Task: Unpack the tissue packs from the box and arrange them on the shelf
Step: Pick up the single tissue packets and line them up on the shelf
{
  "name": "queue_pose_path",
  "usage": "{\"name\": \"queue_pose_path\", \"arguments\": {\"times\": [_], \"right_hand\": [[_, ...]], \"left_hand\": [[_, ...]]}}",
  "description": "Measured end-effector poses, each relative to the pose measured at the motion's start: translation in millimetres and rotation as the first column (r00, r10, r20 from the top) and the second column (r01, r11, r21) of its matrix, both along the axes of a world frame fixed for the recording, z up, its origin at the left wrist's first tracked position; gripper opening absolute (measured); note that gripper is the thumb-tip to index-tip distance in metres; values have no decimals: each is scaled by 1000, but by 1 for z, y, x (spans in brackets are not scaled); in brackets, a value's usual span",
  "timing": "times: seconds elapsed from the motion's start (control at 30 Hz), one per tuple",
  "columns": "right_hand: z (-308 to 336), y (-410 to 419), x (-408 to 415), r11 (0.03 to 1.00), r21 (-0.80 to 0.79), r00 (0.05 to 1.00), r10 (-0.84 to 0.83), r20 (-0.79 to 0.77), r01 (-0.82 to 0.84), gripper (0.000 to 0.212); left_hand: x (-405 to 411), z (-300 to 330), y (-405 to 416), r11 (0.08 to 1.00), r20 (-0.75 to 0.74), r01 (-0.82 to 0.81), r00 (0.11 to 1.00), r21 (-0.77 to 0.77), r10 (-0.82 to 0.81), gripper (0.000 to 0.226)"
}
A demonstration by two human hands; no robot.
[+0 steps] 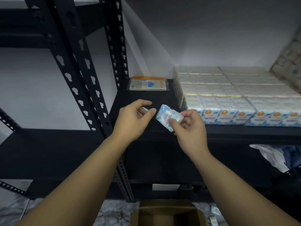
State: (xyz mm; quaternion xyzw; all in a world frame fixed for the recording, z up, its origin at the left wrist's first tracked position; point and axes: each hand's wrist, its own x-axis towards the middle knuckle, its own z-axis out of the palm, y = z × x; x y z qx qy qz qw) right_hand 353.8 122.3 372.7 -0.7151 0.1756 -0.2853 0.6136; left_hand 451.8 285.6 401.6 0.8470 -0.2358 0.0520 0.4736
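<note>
The cardboard box (167, 214) sits open at your feet, right below the camera, flaps spread. Above it, your left hand (133, 119) has its fingers curled, thumb and forefinger pinching a small item that is mostly hidden; you cannot tell what it is. Just right of it, your right hand (189, 126) holds a blue-and-white tissue pack (168, 117) between thumb and fingertips, over the bare left end of the black shelf (143, 98). The pack is tilted, its long axis running from lower right up to upper left, printed face toward you. At the back lies a single flat pack (149, 83). Farther right, the stacked tissue packs (236, 98) fill the shelf in tight rows.
</note>
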Motion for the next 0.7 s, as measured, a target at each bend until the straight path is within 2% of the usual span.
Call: {"name": "queue_pose_path", "arguments": {"times": [0.1,0.2,0.3,0.37,0.47,0.63,0.7], "right_hand": [[-2,-3,0,968,-248,999,-31,-10,28,23],[-3,-9,1,867,-497,999,-43,-27,24,19],[-5,-11,3,758,-652,1000,-3,-10,-4,21],[-4,-12,4,778,-627,999,11,-33,-29,29],[5,-13,4,850,-521,996,42,-74,-75,40],[27,-11,6,935,-346,996,85,24,-72,39],[34,-13,7,944,-324,996,79,45,-60,36]], "left_hand": [[12,-2,-1,982,63,91,993,166,-102,34],[25,-11,3,933,139,83,980,351,-139,32],[25,-16,5,926,145,107,975,361,-169,41],[23,-15,4,935,160,168,961,312,-226,45],[20,-12,2,925,184,239,936,296,-301,39],[7,-6,-6,960,190,257,943,114,-275,27],[3,-8,-8,962,222,259,937,82,-271,24]]}}
